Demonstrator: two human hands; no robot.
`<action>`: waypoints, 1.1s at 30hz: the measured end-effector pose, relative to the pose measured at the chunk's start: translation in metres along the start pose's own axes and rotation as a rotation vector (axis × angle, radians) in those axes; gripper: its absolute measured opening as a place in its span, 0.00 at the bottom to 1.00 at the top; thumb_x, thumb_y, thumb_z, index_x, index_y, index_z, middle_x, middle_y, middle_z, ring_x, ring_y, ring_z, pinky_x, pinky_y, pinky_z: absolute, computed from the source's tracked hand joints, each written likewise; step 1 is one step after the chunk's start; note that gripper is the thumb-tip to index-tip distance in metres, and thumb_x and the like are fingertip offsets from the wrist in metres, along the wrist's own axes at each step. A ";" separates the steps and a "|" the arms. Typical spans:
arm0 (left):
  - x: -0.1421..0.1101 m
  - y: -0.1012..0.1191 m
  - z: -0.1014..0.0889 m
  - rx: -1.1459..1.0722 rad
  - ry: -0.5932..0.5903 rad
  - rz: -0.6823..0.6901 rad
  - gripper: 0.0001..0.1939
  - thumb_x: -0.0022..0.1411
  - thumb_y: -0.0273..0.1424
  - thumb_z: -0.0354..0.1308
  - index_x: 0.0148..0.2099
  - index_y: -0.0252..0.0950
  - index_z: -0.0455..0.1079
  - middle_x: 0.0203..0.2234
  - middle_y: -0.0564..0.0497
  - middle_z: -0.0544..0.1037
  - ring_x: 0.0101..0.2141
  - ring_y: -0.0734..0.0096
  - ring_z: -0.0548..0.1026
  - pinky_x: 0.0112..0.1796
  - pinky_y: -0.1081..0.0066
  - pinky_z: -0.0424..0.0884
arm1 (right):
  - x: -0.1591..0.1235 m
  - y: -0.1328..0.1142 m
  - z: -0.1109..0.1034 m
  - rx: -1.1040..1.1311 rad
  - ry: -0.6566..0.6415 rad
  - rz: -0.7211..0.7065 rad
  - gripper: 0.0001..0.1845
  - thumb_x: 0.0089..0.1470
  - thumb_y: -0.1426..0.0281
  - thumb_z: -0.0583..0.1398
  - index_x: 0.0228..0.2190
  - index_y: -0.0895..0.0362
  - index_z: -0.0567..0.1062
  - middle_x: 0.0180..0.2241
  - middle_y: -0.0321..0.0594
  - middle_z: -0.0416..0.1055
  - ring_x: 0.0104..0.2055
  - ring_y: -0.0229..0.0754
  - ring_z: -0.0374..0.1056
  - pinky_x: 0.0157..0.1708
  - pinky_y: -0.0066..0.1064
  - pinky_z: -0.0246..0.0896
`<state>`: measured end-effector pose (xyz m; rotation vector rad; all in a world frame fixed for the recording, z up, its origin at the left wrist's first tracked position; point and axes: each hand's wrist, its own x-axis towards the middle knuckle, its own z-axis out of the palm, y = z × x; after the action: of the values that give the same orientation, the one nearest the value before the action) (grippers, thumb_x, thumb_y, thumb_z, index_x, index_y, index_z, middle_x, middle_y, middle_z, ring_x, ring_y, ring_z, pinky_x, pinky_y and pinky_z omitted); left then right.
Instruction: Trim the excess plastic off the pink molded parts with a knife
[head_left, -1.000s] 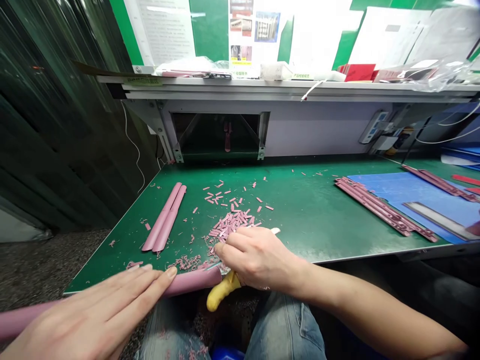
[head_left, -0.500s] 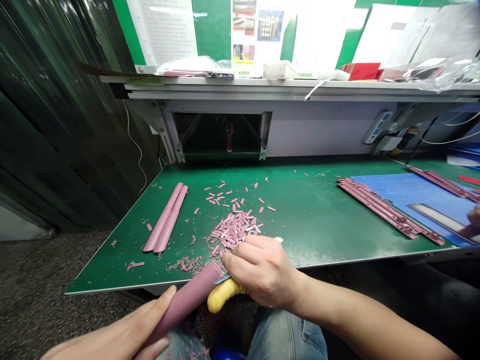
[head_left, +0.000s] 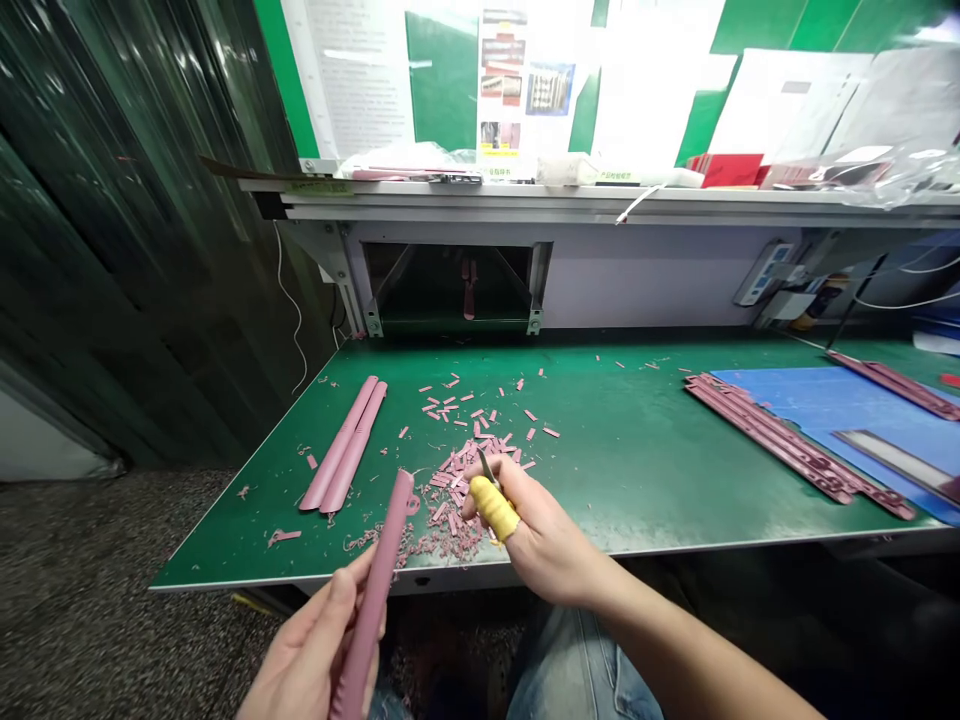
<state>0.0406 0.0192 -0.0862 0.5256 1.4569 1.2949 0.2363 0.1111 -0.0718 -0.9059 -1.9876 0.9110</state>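
My left hand (head_left: 319, 640) is closed around a long pink plastic strip (head_left: 382, 575), its far end raised over the front edge of the green table. A thin curl of shaving hangs at that end. In my right hand (head_left: 529, 525) is a small knife (head_left: 486, 465), blade tip pointing up and away; most of its handle is hidden by the fingers. Yellow wrapping (head_left: 495, 508) covers the right thumb. The knife is apart from the strip. Beyond both hands lies a pile of small pink offcuts (head_left: 450, 475) with fine shavings (head_left: 457, 540) in front.
Two similar pink strips (head_left: 349, 445) lie side by side at left. Dark pink slotted parts (head_left: 772, 440) rest at right by a blue mat (head_left: 795, 390). A shelf (head_left: 585, 205) spans the back above an opening (head_left: 450, 290). A power strip (head_left: 765, 272) is fixed at the rear.
The knife has come away from the strip's end, and my right hand has turned so the wrapped thumb faces up. My left hand has tilted the strip more upright, turning it onto its edge.
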 end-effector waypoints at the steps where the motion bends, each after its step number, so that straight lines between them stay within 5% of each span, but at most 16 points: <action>1: 0.002 -0.001 0.005 -0.047 0.007 -0.047 0.31 0.47 0.48 0.66 0.51 0.38 0.74 0.17 0.56 0.69 0.14 0.79 0.63 0.14 0.78 0.61 | -0.001 0.004 0.002 0.040 -0.018 0.030 0.16 0.67 0.61 0.47 0.37 0.57 0.69 0.32 0.37 0.69 0.31 0.35 0.64 0.31 0.26 0.60; 6: 0.007 -0.014 0.017 -0.097 -0.052 -0.087 0.25 0.50 0.44 0.66 0.49 0.38 0.76 0.14 0.58 0.66 0.16 0.76 0.66 0.16 0.78 0.64 | 0.000 0.023 0.021 0.011 0.018 -0.126 0.17 0.66 0.60 0.49 0.42 0.57 0.72 0.30 0.37 0.71 0.31 0.35 0.66 0.32 0.26 0.60; 10: 0.007 -0.023 0.018 -0.107 -0.078 -0.048 0.19 0.49 0.40 0.68 0.44 0.40 0.78 0.25 0.53 0.77 0.27 0.70 0.76 0.28 0.76 0.74 | 0.012 0.026 0.026 -0.388 0.104 -0.191 0.27 0.60 0.48 0.52 0.43 0.59 0.72 0.29 0.40 0.73 0.29 0.38 0.66 0.28 0.27 0.56; 13: 0.009 -0.027 0.017 -0.131 -0.106 -0.032 0.18 0.50 0.40 0.68 0.43 0.40 0.79 0.34 0.52 0.80 0.33 0.72 0.77 0.36 0.77 0.74 | 0.020 0.024 0.022 -0.653 0.052 -0.178 0.31 0.55 0.42 0.52 0.33 0.59 0.71 0.26 0.39 0.71 0.26 0.38 0.64 0.25 0.28 0.50; 16: 0.011 -0.028 0.015 -0.110 -0.131 -0.026 0.20 0.51 0.40 0.67 0.46 0.39 0.78 0.32 0.51 0.80 0.29 0.73 0.75 0.34 0.76 0.74 | 0.022 0.020 0.018 -0.791 -0.012 -0.189 0.29 0.58 0.44 0.51 0.26 0.57 0.68 0.24 0.37 0.69 0.24 0.37 0.61 0.22 0.29 0.44; 24: 0.012 -0.024 0.014 -0.128 -0.170 -0.046 0.22 0.51 0.38 0.68 0.48 0.37 0.77 0.27 0.51 0.79 0.24 0.72 0.74 0.31 0.72 0.75 | 0.015 0.013 0.019 -0.837 -0.024 -0.209 0.15 0.62 0.61 0.56 0.26 0.56 0.65 0.25 0.35 0.68 0.25 0.37 0.61 0.23 0.30 0.42; 28: 0.017 -0.009 0.024 -0.233 -0.119 -0.029 0.17 0.51 0.36 0.69 0.44 0.38 0.77 0.28 0.54 0.78 0.24 0.77 0.73 0.29 0.79 0.73 | -0.006 -0.001 0.032 -0.788 -0.129 -0.246 0.12 0.58 0.64 0.58 0.27 0.56 0.64 0.24 0.35 0.68 0.24 0.38 0.60 0.22 0.30 0.40; 33: 0.043 0.028 0.038 -0.267 -0.172 0.075 0.11 0.58 0.38 0.62 0.33 0.36 0.71 0.18 0.59 0.65 0.15 0.83 0.61 0.14 0.82 0.61 | -0.072 -0.006 0.085 -0.728 -0.410 -0.391 0.10 0.56 0.63 0.59 0.28 0.55 0.66 0.24 0.35 0.68 0.21 0.39 0.59 0.19 0.30 0.37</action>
<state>0.0513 0.0808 -0.0731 0.5041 1.1114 1.4402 0.1967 0.0245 -0.1304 -0.6776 -2.8028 0.1308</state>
